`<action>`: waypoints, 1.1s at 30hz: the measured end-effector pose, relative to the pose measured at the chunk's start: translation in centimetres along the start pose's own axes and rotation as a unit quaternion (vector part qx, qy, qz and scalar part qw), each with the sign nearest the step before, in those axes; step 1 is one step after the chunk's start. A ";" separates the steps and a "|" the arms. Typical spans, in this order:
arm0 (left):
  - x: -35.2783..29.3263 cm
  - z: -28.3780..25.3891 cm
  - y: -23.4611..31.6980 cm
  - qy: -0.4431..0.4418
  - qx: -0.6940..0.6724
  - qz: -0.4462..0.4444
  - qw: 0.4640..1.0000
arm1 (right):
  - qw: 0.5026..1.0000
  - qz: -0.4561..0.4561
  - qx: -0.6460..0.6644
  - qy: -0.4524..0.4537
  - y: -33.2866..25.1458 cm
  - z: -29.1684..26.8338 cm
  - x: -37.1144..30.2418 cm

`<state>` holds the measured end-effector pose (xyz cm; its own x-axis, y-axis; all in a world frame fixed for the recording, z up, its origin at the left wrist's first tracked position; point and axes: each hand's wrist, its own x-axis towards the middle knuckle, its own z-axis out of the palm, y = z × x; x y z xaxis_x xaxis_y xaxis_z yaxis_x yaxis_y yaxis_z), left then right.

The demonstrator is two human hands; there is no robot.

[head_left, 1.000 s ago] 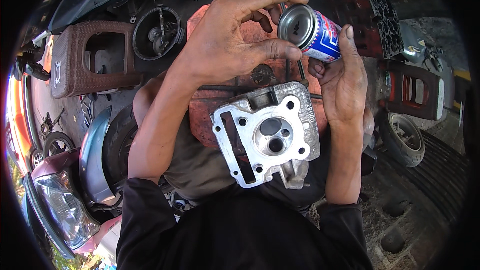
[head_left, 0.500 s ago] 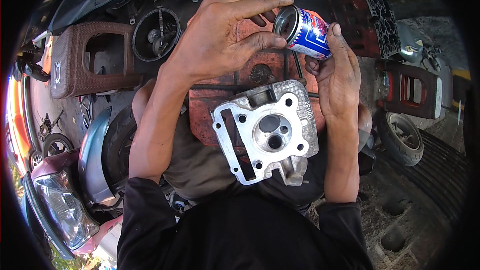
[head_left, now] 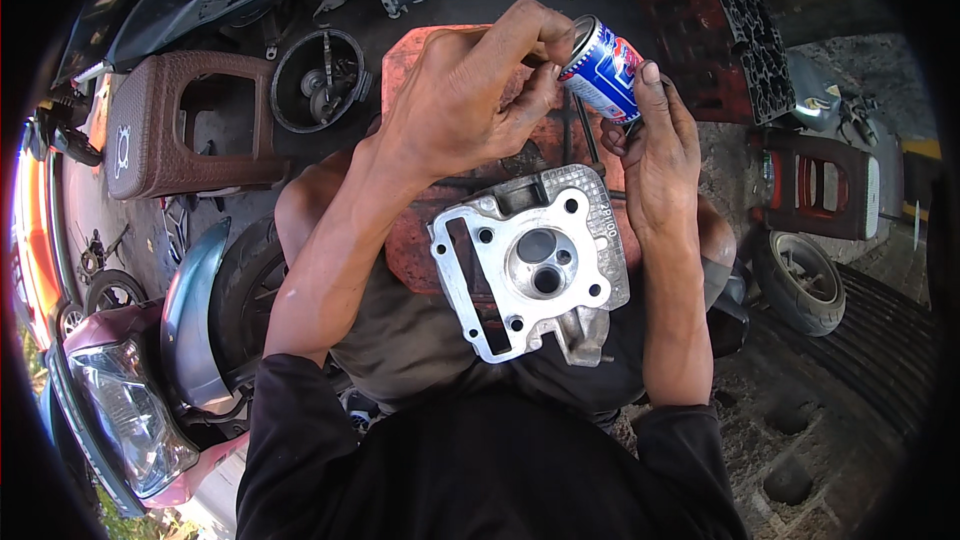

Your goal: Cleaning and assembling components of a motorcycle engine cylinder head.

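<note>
Your right hand (head_left: 655, 155) is wrapped around a small blue, red and white can (head_left: 602, 68), gripping it from below and the side with the thumb up along its body, so the can sits tilted at about one o'clock from the centre of the view. Your left hand (head_left: 465, 100) reaches across from ten o'clock and its fingertips (head_left: 545, 40) close on the can's top rim; whether they pinch a lid or only touch the rim is hard to tell, as the fingers cover that edge. The two hands are together, both on the can. Just below them, at the centre and toward five o'clock, a silver cast cylinder head (head_left: 530, 262) rests on your lap, flat face up, with its round chamber and bolt holes showing. Under it lies a reddish-orange stool top (head_left: 405, 240), partly hidden. At ten o'clock a brown plastic stool (head_left: 185, 125) lies on the ground, and beside it, toward eleven o'clock, a round black engine cover (head_left: 322, 80). At three o'clock a small wheel with a tyre (head_left: 800, 280) lies near a dark red crate (head_left: 830, 185). At eight o'clock you see a motorcycle headlamp (head_left: 125, 415) and a grey-green fender (head_left: 190, 315).
</note>
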<state>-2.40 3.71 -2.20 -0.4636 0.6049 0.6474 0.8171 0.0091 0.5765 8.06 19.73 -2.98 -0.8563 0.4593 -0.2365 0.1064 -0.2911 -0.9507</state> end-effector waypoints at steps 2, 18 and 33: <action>-0.1 0.0 0.1 0.011 -0.002 0.010 1.000 | 1.000 0.000 0.007 -0.008 -0.1 0.1 0.0; 0.0 0.9 0.3 0.096 0.033 0.071 0.992 | 0.996 0.026 0.085 -0.007 0.7 0.4 -0.1; -0.2 -0.4 -0.6 0.092 0.008 0.044 0.995 | 0.994 0.017 0.101 -0.027 0.8 0.6 0.0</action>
<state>-2.91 3.32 -2.45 -0.4436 0.4486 0.7759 0.8620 -0.0235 0.5064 7.84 18.98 -3.57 -0.8805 0.4018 -0.2517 0.0369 -0.4713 -0.8812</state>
